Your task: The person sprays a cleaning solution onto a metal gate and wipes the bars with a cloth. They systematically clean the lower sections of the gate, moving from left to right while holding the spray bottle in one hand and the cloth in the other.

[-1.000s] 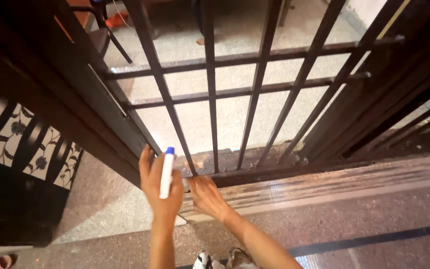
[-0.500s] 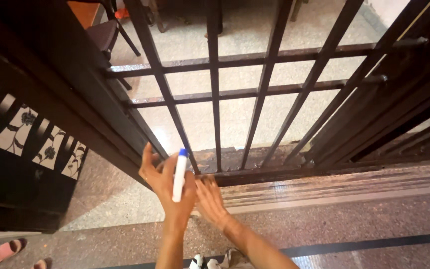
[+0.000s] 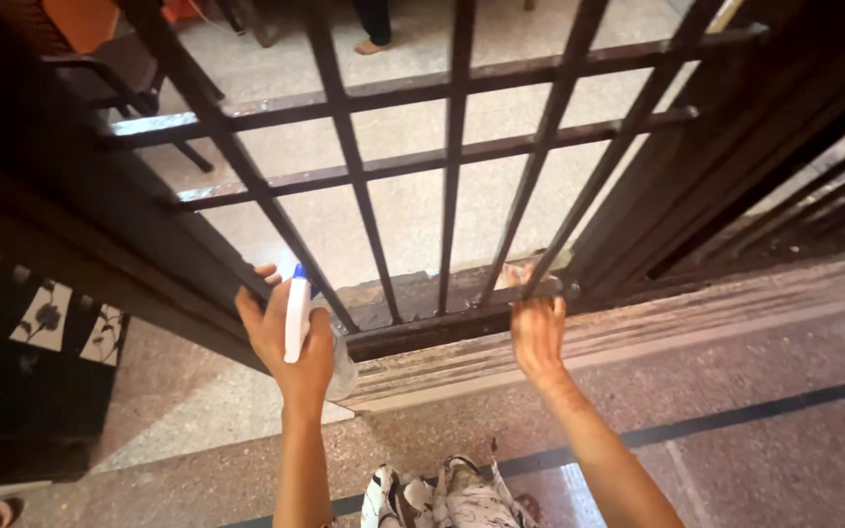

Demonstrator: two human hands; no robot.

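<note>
Left hand: the left hand (image 3: 286, 342), lower left of centre in the frame, is closed around a white spray bottle (image 3: 297, 318) with a blue tip, held upright just beside the lower corner of the gate.
Right hand: the right hand (image 3: 537, 328), lower centre right, has its fingers curled over the bottom rail (image 3: 452, 321) of the gate; something pale and crumpled, perhaps a cloth, seems to sit under the fingertips, but it is too small to be sure.
Gate: a dark metal gate (image 3: 452, 156) with upright bars and cross rails fills the upper half of the frame; its bottom rail looks dusty and worn.
Threshold: a pale stone step (image 3: 735, 313) runs under the gate toward the right edge, grimy along its ridges.
Floor: speckled stone floor (image 3: 765, 430) with a dark stripe across the lower right.
Left edge: a dark panel with floral tiles (image 3: 41, 318) at middle left.
Step in hand: judged from the grip, the bottom rail is being wiped while the bottle is kept ready.
Next move calls for: steady pressure along the rail with the right hand, and the nozzle turned toward the metal before any spray, since it now points upward.
</note>
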